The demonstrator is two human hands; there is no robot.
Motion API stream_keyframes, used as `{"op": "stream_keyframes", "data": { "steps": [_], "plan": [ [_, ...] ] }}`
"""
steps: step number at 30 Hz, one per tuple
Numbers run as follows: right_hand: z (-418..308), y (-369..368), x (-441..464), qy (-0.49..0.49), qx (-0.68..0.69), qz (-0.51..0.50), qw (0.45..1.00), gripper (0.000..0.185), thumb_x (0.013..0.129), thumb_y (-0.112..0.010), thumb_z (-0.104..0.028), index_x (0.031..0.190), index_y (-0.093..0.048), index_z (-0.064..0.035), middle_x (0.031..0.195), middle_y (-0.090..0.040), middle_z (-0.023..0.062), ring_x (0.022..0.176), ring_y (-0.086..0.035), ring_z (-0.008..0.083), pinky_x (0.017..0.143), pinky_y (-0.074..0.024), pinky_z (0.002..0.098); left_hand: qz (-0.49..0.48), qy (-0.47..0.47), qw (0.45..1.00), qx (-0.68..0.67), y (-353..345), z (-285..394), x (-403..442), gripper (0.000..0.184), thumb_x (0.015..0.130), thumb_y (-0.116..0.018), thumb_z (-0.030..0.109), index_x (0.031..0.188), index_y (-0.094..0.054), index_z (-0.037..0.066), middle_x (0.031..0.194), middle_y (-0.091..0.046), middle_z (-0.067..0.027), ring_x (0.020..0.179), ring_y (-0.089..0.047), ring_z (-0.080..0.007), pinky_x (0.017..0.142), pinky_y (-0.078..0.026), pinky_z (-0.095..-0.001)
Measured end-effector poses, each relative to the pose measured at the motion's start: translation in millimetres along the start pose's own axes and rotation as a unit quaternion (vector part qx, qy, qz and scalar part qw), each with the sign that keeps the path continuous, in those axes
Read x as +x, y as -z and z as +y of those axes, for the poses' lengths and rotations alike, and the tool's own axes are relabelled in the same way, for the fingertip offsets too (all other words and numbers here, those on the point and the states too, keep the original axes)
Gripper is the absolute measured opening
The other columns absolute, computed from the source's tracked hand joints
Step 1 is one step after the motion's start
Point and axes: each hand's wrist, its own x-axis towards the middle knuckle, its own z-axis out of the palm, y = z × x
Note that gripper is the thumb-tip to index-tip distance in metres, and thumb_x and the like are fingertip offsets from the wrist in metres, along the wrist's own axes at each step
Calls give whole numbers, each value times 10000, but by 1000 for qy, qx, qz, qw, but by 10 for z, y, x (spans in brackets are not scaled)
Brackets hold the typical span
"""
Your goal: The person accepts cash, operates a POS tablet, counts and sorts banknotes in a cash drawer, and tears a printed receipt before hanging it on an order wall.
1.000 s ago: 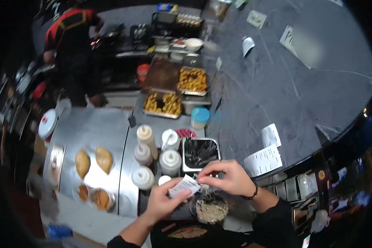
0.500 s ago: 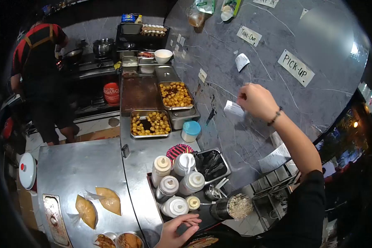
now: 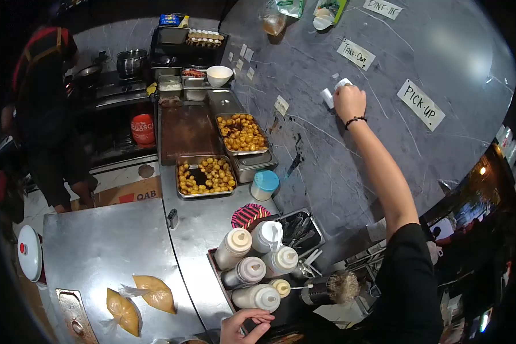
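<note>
My right hand (image 3: 350,104) is raised to the grey marbled wall, its fingers closed on a small white paper slip (image 3: 328,98). Another white slip (image 3: 343,83) shows just above the fingers, partly covered by them. Over the hand is a paper sign reading "TAKE-OUT" (image 3: 356,54). Low in the view, my left hand (image 3: 245,328) has its thumb apart from loosely curved fingers and holds nothing. It is close to a squeeze bottle (image 3: 258,297), one of several in a tray.
Trays of small browned balls (image 3: 205,175) stand on the steel counter, near a blue-lidded tub (image 3: 265,184). Two tied bags of orange-brown sauce (image 3: 156,294) lie on the steel table (image 3: 106,235). A co-worker (image 3: 46,114) stands by the stove at left.
My right hand has moved up the wall with the paper slip, beside the other slip. My left hand stays low by the bottles. The whole view has shifted slightly.
</note>
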Motion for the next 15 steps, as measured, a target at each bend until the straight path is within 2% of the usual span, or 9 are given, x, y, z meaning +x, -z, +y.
{"op": "stream_keyframes", "data": {
  "steps": [1, 5, 9, 14, 15],
  "plan": [
    [19, -29, 39, -11, -15, -19, 1000, 170, 762, -556, -166, 667, -669, -81, 776, -652, 89, 773, -604, 248, 687, -398, 395, 0, 3, 1000, 0, 3, -11, 1, 236, 820, -609, 8, 1046, -552, -23, 911, -640, -88, 803, -576, -127, 735, -453, -253],
    [31, -143, 118, -31, -78, 7, 996, 132, 728, -571, -176, 703, -679, -103, 808, -651, 57, 815, -582, 217, 722, -389, 371, -3, 15, 999, -39, 32, -108, -22, 255, 821, -616, 9, 1062, -540, -24, 925, -635, -84, 815, -570, -125, 754, -445, -248],
    [44, -195, 72, 34, -89, 36, 995, 124, 733, -560, -137, 690, -674, -109, 778, -643, 46, 813, -567, 206, 726, -378, 357, -5, 0, 999, -39, 34, -138, -27, 268, 822, -616, -3, 1076, -533, -22, 938, -631, -81, 818, -559, -117, 761, -435, -241],
    [-42, -191, 73, 40, -150, 51, 987, 124, 738, -554, -133, 693, -669, -123, 858, -628, 21, 852, -552, 197, 725, -374, 355, 16, 0, 999, -36, 16, -131, -55, 266, 816, -621, -12, 1069, -539, -21, 930, -633, -73, 807, -555, -105, 748, -434, -237],
    [-52, -174, 93, 25, -160, 46, 986, 110, 744, -555, -138, 746, -664, -123, 884, -617, 24, 856, -551, 197, 725, -374, 359, 21, -3, 1000, -19, 25, -124, -61, 261, 814, -627, -7, 1061, -543, -21, 924, -634, -70, 802, -554, -99, 742, -433, -234]
  ]
}}
